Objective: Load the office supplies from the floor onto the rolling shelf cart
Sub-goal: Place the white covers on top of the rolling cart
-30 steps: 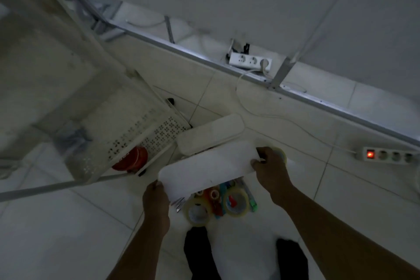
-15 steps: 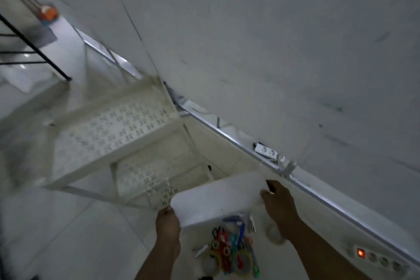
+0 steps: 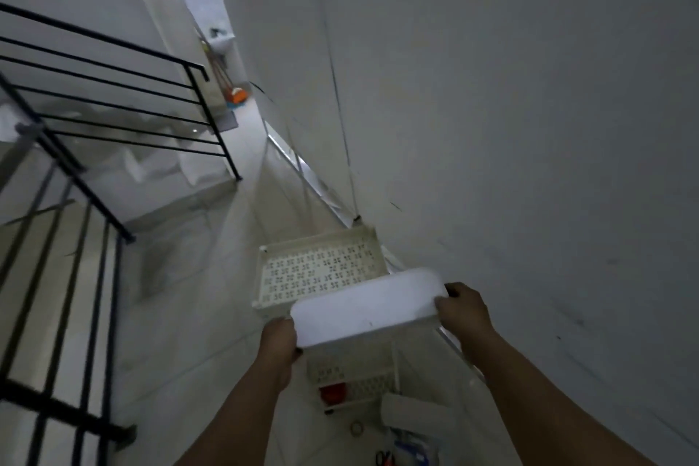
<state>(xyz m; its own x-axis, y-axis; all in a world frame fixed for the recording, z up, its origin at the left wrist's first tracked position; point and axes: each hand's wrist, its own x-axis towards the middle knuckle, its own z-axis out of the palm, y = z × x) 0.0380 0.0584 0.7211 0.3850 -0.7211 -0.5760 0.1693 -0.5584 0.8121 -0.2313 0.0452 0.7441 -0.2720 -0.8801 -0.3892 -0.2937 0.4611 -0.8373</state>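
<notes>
A white rectangular box (image 3: 368,308) is held level between both hands, just over the near edge of the cart's top shelf (image 3: 319,269). My left hand (image 3: 279,342) grips its left end and my right hand (image 3: 463,308) grips its right end. The white rolling shelf cart has perforated trays; a lower shelf (image 3: 355,376) shows under the box, with a red object (image 3: 333,392) on the tier below. On the floor by the cart lie another white box (image 3: 410,414), a tape roll (image 3: 356,427) and colourful small supplies (image 3: 406,454).
A white wall (image 3: 529,125) runs close along the right of the cart. A black stair railing (image 3: 94,147) stands to the left, with open tiled floor (image 3: 181,314) between it and the cart. An orange item (image 3: 237,95) lies far down the corridor.
Both hands have lifted the white box from just above the floor supplies up to the cart's top shelf. My view has swung upward from the floor to the corridor.
</notes>
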